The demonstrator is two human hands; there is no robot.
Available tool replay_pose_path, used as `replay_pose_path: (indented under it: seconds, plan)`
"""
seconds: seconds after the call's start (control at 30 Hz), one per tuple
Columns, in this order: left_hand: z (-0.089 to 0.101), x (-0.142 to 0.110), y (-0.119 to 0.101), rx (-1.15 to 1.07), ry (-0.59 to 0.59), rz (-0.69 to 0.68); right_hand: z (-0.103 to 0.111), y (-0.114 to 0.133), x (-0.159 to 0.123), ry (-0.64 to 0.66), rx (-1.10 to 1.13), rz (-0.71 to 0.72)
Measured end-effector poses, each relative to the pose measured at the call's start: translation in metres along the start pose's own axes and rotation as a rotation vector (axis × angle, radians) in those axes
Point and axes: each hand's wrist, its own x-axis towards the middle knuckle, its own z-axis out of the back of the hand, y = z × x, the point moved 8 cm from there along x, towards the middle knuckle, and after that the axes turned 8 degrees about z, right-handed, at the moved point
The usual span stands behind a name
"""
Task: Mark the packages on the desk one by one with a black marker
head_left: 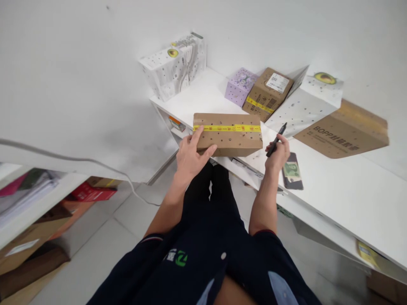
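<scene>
A brown cardboard box [227, 134] sealed with a strip of yellow tape [226, 128] along its top sits at the near edge of the white tabletop [343, 190], right in front of the person. The left hand [190, 156] grips the box's left end, fingers laid over the top by the tape and the thumb pressed against the near side. The right hand [278, 153] is just off the box's right end, closed around a black marker [276, 140] that points up and away; whether the hand's heel rests on the tabletop is hard to tell from this angle.

Just beside the right hand lies a dark phone [292, 172], flat on the tabletop, with what looks like a banknote in its case. Farther back stand a small lilac box [240, 86] and, touching it, a second taped brown box [267, 94] with a white label. To the right, a white avocado-print box [308, 98] lies over a flattened brown carton [345, 130]. Another avocado-print box [174, 64] stands at the far left corner.
</scene>
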Motion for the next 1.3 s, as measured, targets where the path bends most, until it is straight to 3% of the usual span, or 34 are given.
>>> replay_pose_path:
  seconds: [0.1, 0.2, 0.33, 0.43, 0.53, 0.63, 0.8, 0.97, 1.3]
  plan:
    - [0.000, -0.004, 0.000, 0.023, 0.001, 0.007, 0.008, 0.033, 0.000, -0.066, 0.323, 0.110]
    - [-0.001, -0.007, 0.000, 0.035, 0.002, 0.026, 0.001, 0.086, -0.010, 0.014, 0.358, 0.347]
    - [-0.002, -0.009, -0.003, 0.052, 0.000, 0.030, -0.013, 0.129, -0.028, -0.058, 0.333, 0.576]
    - [-0.001, -0.006, -0.006, 0.081, -0.001, 0.032, -0.042, 0.131, -0.029, 0.010, 0.246, 0.531]
    - [0.000, -0.003, -0.009, 0.116, 0.006, 0.042, -0.077, 0.130, -0.028, 0.248, 0.253, 0.457]
    - [0.000, 0.000, -0.012, 0.151, 0.005, 0.058, -0.095, 0.132, -0.029, 0.404, 0.197, 0.407]
    - [-0.002, 0.005, -0.017, 0.196, -0.006, 0.086, -0.096, 0.130, -0.023, 0.338, 0.024, 0.399]
    - [-0.002, 0.010, -0.019, 0.213, 0.001, 0.096, -0.105, 0.115, -0.019, 0.349, 0.068, 0.350]
    - [-0.001, 0.011, -0.017, 0.131, -0.005, 0.091, -0.108, 0.119, -0.018, 0.372, 0.043, 0.369]
